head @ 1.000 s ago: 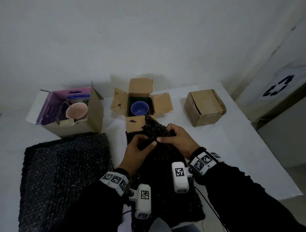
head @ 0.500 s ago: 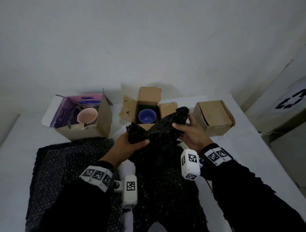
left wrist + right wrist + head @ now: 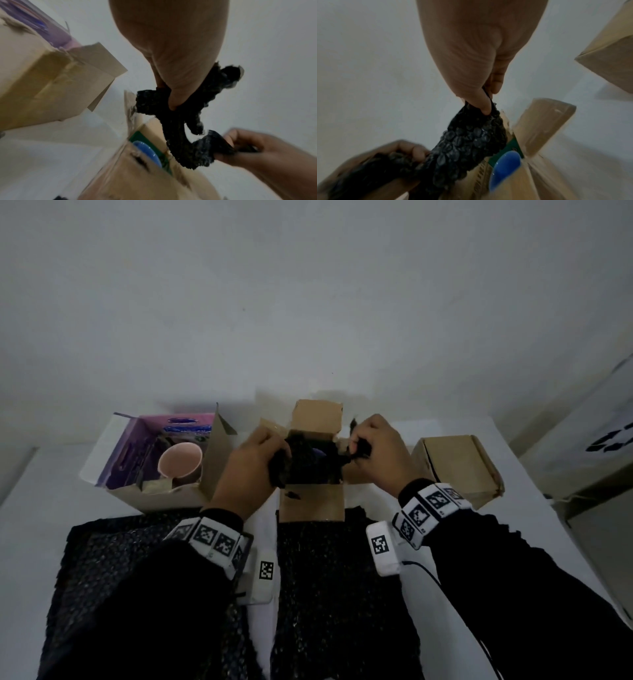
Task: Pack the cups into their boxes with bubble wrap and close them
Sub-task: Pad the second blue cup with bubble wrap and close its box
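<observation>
Writing: no words can be read. The purple box point(image 3: 150, 446) has a blue label on its inside wall, too blurry to read. The white bin point(image 3: 596, 440) past the right edge of the table point(image 3: 534, 508) has part of a black arrow sign on it. The wrist bands point(image 3: 426, 510) and the wrist cameras point(image 3: 382, 546) carry black and white square codes.

Boxes: three, in a row along the back edge of the table. The purple box is on the left and open. The open brown box point(image 3: 313, 503) is in the middle with its flaps spread out. The closed brown box point(image 3: 455, 463) is on the right.

Cups: two. The pink cup point(image 3: 180, 460) sits in the purple box. The blue cup point(image 3: 147, 152) sits in the open brown box, on a green lining.

Bubble wrap: three black pieces. One small strip of bubble wrap point(image 3: 465, 146) is held just above the blue cup. One big sheet point(image 3: 113, 559) lies flat at the front left of the table. Another sheet point(image 3: 342, 594) lies at the front middle, touching the near flap of the open brown box.

Left hand point(image 3: 253, 463): fingers curled tight around the left end of the strip.

Right hand point(image 3: 380, 453): thumb and fingers pinch the right end of the strip.

Sleeves: two, black.
</observation>
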Action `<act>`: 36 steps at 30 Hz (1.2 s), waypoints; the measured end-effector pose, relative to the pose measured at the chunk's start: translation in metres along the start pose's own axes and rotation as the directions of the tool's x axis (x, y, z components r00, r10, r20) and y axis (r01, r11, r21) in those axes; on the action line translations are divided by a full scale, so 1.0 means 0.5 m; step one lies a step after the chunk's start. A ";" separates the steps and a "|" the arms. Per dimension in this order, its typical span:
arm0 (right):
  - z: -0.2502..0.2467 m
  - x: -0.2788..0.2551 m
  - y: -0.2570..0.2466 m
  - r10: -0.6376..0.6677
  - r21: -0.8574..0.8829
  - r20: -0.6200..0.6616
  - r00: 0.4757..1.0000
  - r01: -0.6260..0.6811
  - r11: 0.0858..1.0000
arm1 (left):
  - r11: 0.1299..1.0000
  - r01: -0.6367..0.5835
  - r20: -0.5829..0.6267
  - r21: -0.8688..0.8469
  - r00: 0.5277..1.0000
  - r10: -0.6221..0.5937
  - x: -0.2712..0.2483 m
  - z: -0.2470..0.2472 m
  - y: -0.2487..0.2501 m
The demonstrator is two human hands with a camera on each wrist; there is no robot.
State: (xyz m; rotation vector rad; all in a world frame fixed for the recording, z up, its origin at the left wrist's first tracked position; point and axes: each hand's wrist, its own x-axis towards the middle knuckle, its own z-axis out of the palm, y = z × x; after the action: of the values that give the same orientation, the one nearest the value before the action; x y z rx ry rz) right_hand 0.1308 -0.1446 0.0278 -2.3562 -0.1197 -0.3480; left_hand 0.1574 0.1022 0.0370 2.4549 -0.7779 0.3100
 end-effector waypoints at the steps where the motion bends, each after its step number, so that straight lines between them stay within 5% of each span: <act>1: 0.015 0.006 0.005 -0.024 -0.047 0.056 0.998 0.027 0.999 | 0.998 -0.017 0.093 0.055 0.996 0.012 0.002 0.016 -0.003; 4: 0.060 0.016 0.016 -0.051 -0.217 0.229 0.972 0.102 0.971 | 0.960 -0.057 0.356 0.274 0.933 -0.046 0.007 0.055 -0.004; 7: 0.100 0.022 0.018 -0.127 -0.323 0.316 0.940 0.233 0.917 | 0.908 -0.150 0.488 0.392 0.871 -0.066 0.017 0.072 0.003; 14: 0.107 0.047 0.032 -0.119 -0.328 0.513 0.850 0.322 0.888 | 0.881 -0.219 0.599 0.420 0.795 -0.089 0.038 0.085 -0.005; 18: 0.094 0.044 0.064 -0.102 -0.446 0.593 0.799 0.431 0.784 | 0.876 -0.222 0.655 0.428 0.744 -0.131 0.044 0.101 -0.016; 22: 0.112 0.028 0.076 0.004 -0.466 0.651 0.759 0.396 0.791 | 0.846 -0.218 0.598 0.487 0.789 -0.140 0.045 0.106 -0.028; 25: 0.116 0.026 0.062 -0.026 -0.511 0.589 0.808 0.397 0.763 | 0.934 -0.061 0.528 0.352 0.837 -0.145 0.050 0.093 -0.031; 27: 0.114 0.023 0.051 -0.135 -0.483 0.472 0.871 0.383 0.787 | 0.982 0.075 0.338 0.173 0.932 -0.130 0.052 0.082 -0.042; 29: 0.124 0.016 0.043 -0.190 -0.347 0.409 0.892 0.345 0.872 | 0.979 0.205 0.140 -0.009 0.969 -0.201 0.048 0.069 -0.054; 32: 0.148 0.004 0.035 -0.178 -0.240 0.501 0.847 0.333 0.912 | 0.909 0.398 0.091 -0.124 0.917 -0.389 0.046 0.059 -0.061; 36: 0.158 0.004 0.021 -0.120 -0.369 0.591 0.798 0.400 0.839 | 0.800 0.546 0.117 -0.248 0.837 -0.535 0.042 0.052 -0.055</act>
State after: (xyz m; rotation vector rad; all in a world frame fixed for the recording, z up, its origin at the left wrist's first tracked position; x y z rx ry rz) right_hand 0.1516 -0.0974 -0.0331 -2.8814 -0.7325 0.2186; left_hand 0.1920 0.0966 0.0113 2.2982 -0.0891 -0.0657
